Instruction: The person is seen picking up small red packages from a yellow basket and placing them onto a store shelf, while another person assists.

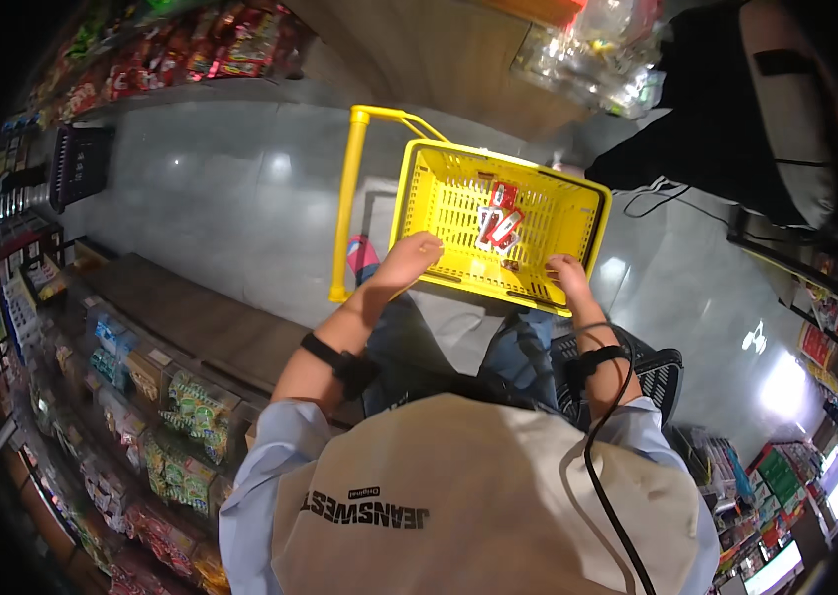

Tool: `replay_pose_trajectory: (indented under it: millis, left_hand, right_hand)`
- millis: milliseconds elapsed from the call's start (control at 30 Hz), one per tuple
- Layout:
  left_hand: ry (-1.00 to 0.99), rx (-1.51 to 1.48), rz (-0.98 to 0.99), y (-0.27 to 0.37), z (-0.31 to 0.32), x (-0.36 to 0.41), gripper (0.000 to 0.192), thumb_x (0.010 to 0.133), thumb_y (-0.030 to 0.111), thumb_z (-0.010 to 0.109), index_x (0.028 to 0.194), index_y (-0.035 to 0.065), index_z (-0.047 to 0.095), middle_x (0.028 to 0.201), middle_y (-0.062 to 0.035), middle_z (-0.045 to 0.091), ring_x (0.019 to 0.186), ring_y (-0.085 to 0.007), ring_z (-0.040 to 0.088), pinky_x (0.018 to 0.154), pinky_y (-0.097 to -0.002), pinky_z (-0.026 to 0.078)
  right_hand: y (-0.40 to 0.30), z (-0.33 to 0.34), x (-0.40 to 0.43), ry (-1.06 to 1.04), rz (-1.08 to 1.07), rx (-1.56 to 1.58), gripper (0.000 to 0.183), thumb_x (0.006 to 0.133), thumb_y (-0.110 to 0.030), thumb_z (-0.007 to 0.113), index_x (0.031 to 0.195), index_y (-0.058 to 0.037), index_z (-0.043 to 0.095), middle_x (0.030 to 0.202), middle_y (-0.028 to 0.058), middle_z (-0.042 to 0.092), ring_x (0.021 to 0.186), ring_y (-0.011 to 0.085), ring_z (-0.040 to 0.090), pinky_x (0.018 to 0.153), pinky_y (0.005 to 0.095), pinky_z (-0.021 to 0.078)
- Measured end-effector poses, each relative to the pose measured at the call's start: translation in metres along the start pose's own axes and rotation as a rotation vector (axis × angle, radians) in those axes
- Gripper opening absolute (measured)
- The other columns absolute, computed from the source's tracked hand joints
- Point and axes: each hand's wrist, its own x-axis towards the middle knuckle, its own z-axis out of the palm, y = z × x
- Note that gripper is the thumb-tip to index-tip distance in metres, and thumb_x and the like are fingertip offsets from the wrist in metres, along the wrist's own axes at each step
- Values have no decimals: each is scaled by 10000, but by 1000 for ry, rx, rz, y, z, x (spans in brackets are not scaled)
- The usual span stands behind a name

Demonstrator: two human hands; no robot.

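Observation:
A yellow plastic shopping basket (pixel 402 186) with a long yellow pull handle (pixel 349 201) stands in front of my legs. Several small red and white packets (pixel 504 223) lie in a loose cluster on its slotted floor, with small brown pieces near them. My left hand (pixel 419 254) is over the near left edge of the basket, fingers curled inward; whether it touches the rim is unclear. Near the right end, my right hand (pixel 569 272) reaches over the near rim with bent fingers. No item shows in either hand.
Shelves of bagged snacks (pixel 196 409) line the left side. A dark basket (pixel 80 167) stands at the upper left, and black baskets (pixel 656 379) sit by my right side. Another person in black clothes (pixel 709 111) is at the upper right, near a dark cable (pixel 656 197) on the floor.

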Motion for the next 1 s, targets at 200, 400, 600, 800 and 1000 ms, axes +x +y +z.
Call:
replay_pose_trajectory:
  millis: [200, 400, 600, 800, 1000]
  left_hand:
    - [-177, 556, -104, -92, 43, 130, 236, 718, 212, 476, 849, 26, 540, 810, -162, 563, 778, -301, 536, 683, -344, 415]
    - [19, 574, -312, -115, 113, 199, 378, 644, 233, 586, 920, -8, 493, 809, -191, 564, 819, -287, 540, 729, -363, 418]
    - [213, 555, -345, -153, 152, 201, 456, 643, 268, 616, 972, 6, 438, 810, -173, 563, 793, -290, 555, 702, -374, 434]
    - [-17, 675, -262, -161, 128, 200, 400, 645, 310, 602, 893, 32, 457, 764, -151, 577, 727, -280, 566, 634, -361, 435]
    - [168, 742, -463, -159, 76, 198, 327, 644, 252, 596, 860, 33, 488, 792, -144, 566, 734, -291, 553, 660, -364, 429]
  right_hand:
    - [47, 40, 54, -38, -194, -383, 246, 706, -239, 535, 718, 3, 493, 639, 80, 525, 613, 158, 493, 593, 278, 395]
    - [78, 66, 99, 19, -93, -136, 196, 671, -141, 538, 817, -13, 508, 671, 96, 539, 591, 186, 537, 553, 292, 430]
    - [84, 58, 129, 73, -2, -321, 474, 566, -179, 695, 912, 55, 472, 885, 198, 499, 697, 270, 558, 638, 338, 454]
    - [77, 86, 140, 172, 104, -415, 613, 497, -177, 737, 969, 28, 403, 996, 198, 421, 870, 320, 503, 725, 347, 436]
    - [73, 94, 144, -14, 41, -505, 605, 521, -296, 718, 979, -3, 453, 1012, 160, 465, 988, 249, 434, 822, 313, 367]
